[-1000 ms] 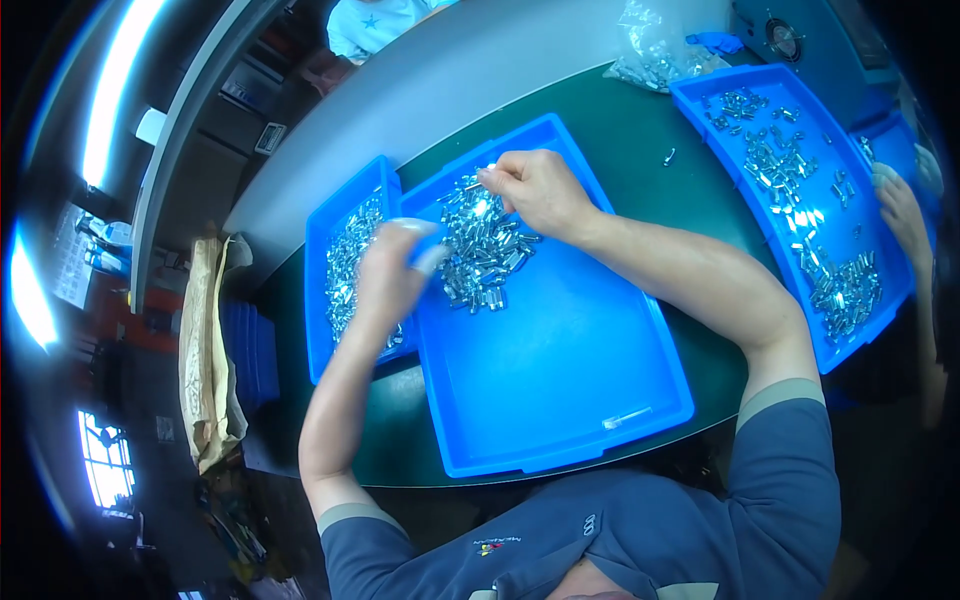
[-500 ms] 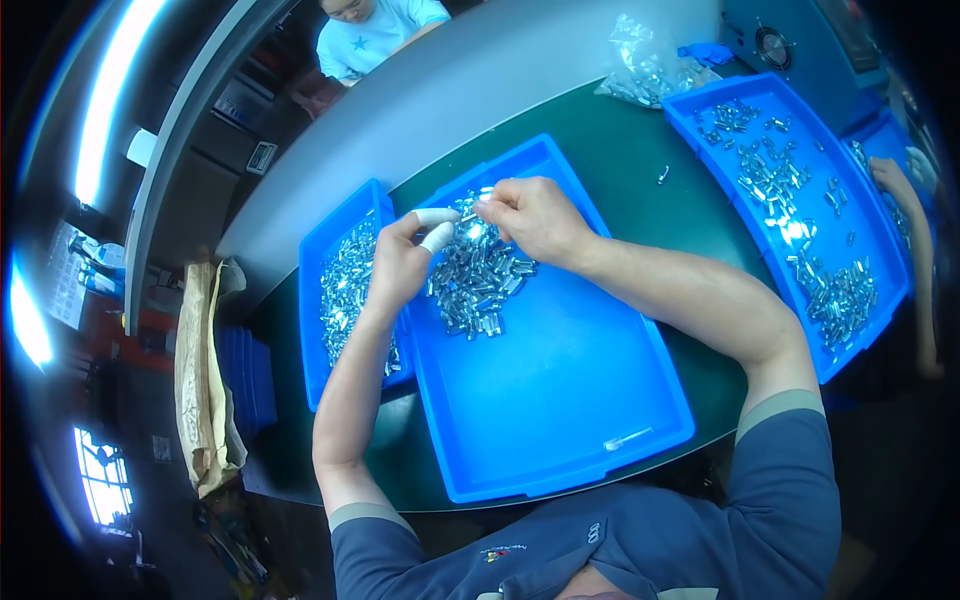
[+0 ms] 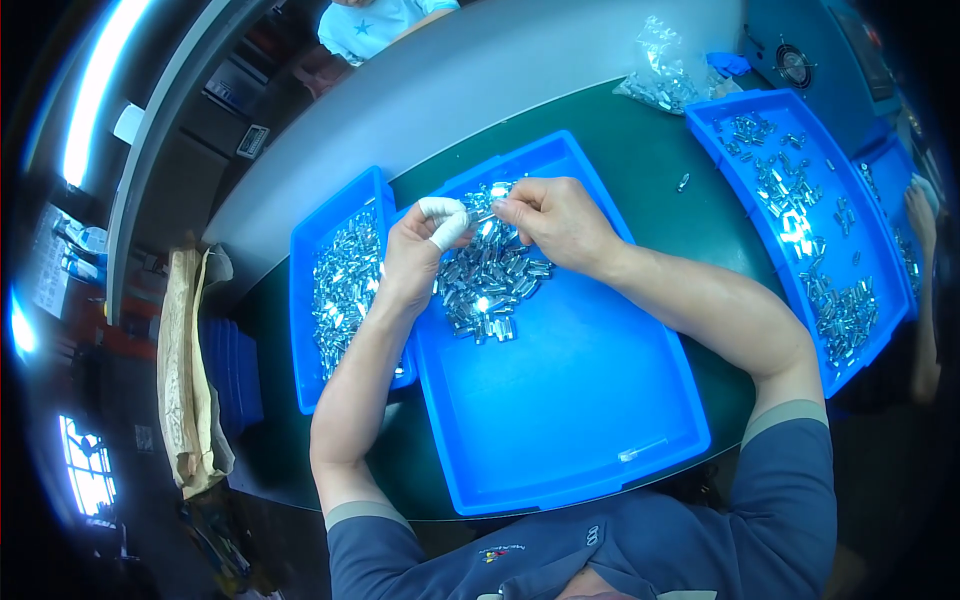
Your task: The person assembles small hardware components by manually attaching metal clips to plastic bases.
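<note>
Far left, a brown paper sack [image 3: 187, 370] is slumping beside the green table [image 3: 650, 170], and next to it a narrow blue tray [image 3: 340, 290] is sitting heaped with small shiny metal pieces. The left hand [image 3: 420, 255] is hovering over the seam between that tray and the big blue tray [image 3: 560, 400], its white-wrapped fingertip [image 3: 445, 222] pinching narrowly toward the right hand. Between the two hands a single small metal part [image 3: 487, 212] is being held — thumb and forefinger of each hand closing on its ends, just above the loose pile of metal parts [image 3: 490, 280] lying in the far half of the big tray. The right hand [image 3: 560, 220] is curling tightly round its end of the piece, the other fingers folded in. Judging by the look, each part is light, stiff and smooth — likely slippery against bare skin, so a fingertip pinch across the short sides seems the surest hold, and the wrapped finger may be helping with grip. Further right, a stray piece [image 3: 683, 182] is lying on the table, a clear bag of parts [image 3: 665, 70] is resting at the far edge, and another blue tray [image 3: 800, 220] is holding scattered pieces, with another person's hand [image 3: 920, 215] beyond it.
</note>
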{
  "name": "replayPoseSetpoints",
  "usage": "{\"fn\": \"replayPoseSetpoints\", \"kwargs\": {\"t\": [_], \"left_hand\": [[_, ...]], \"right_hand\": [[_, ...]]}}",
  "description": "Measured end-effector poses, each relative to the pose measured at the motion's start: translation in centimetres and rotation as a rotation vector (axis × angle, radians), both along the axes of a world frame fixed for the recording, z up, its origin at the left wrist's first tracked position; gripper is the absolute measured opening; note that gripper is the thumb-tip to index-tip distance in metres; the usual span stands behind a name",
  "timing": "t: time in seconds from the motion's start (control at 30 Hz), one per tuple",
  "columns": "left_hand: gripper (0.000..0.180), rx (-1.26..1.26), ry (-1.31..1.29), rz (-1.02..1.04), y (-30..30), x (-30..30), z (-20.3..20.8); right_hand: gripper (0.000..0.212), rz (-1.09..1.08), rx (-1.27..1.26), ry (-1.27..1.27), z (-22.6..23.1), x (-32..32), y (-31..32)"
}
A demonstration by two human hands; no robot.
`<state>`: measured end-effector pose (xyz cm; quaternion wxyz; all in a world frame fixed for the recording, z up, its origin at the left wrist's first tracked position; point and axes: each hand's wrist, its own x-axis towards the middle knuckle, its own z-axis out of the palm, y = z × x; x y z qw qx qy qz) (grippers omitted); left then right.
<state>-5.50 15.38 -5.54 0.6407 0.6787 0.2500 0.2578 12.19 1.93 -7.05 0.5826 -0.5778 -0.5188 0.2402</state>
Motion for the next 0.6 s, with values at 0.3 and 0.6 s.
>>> {"fn": "replayPoseSetpoints", "kwargs": {"t": [0.3, 0.6], "left_hand": [[0.014, -0.010, 0.009, 0.005, -0.33, -0.35, 0.44], [0.019, 0.148, 0.078, -0.054, -0.69, -0.27, 0.27]], "right_hand": [[0.032, -0.057, -0.001, 0.044, 0.48, 0.00, -0.37], [0.032, -0.032, -0.011, 0.018, 0.27, 0.06, -0.24]]}}
